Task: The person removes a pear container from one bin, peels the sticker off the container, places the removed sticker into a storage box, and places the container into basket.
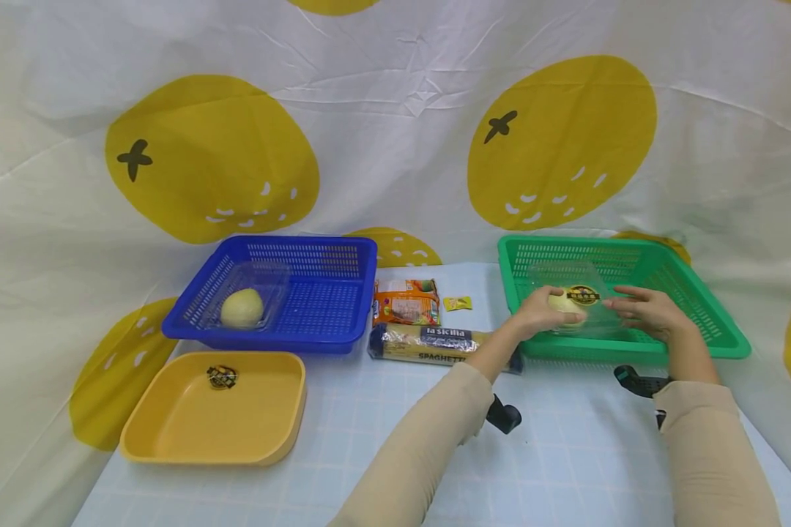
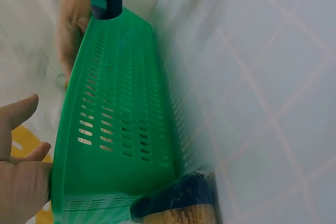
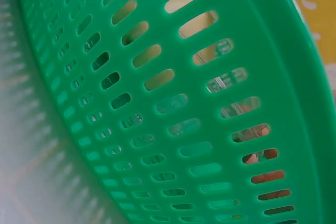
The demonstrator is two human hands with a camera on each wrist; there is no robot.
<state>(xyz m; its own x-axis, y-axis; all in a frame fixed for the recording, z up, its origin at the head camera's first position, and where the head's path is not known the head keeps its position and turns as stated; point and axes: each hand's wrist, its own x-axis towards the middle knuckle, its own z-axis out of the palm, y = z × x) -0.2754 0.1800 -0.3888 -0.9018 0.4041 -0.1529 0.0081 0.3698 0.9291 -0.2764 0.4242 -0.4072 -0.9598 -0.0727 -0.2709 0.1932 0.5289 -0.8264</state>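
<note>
A clear plastic box (image 1: 600,320) lies in the green basket (image 1: 705,311). It bears a black and gold sticker (image 1: 583,295), with a pale yellow, pear-like round thing (image 1: 559,301) showing through. My left hand (image 1: 542,313) reaches over the basket's near left rim to the box's left side, thumb and fingers spread apart. At the right side of the same box is my right hand (image 1: 652,311), its fingers extended loosely toward the sticker. In the right wrist view the basket's slotted wall (image 3: 173,103) hides most of the hand.
A blue basket (image 1: 329,293) at left holds another clear box (image 1: 273,282) with a similar pale round thing (image 1: 242,308). In front, a yellow tray (image 1: 204,424) contains a crumpled sticker (image 1: 221,376). Between the baskets lie a spaghetti pack (image 1: 428,345), an orange packet (image 1: 406,302) and a small yellow sachet (image 1: 458,303).
</note>
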